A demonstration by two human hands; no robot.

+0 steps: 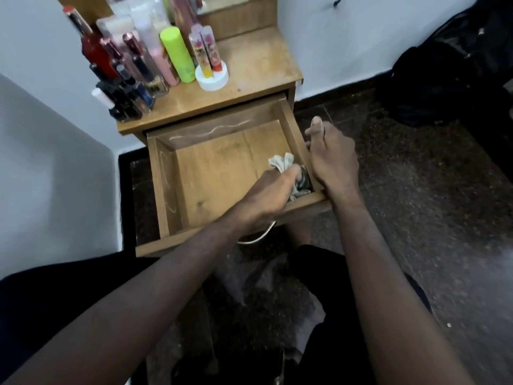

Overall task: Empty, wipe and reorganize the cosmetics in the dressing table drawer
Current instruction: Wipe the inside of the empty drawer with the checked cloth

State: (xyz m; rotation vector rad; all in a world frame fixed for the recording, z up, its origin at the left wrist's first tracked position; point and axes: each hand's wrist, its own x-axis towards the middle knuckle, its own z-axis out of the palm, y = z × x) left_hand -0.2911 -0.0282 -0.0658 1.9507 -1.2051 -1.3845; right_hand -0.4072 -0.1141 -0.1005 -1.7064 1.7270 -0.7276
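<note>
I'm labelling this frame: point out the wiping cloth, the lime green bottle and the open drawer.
crumpled pale wiping cloth (281,162), head view, its free end.
lime green cylindrical bottle (177,53), head view, mid-body.
open wooden drawer (222,173), head view, bare floor.

No words or numbers readable anywhere. Bottles and tubes (155,59) on table top show only blurry colours. Two clear tubes (206,50) carry flower pictures, no letters readable.

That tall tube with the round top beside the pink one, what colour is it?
The tube is bright lime green, seen in the head view.
</note>
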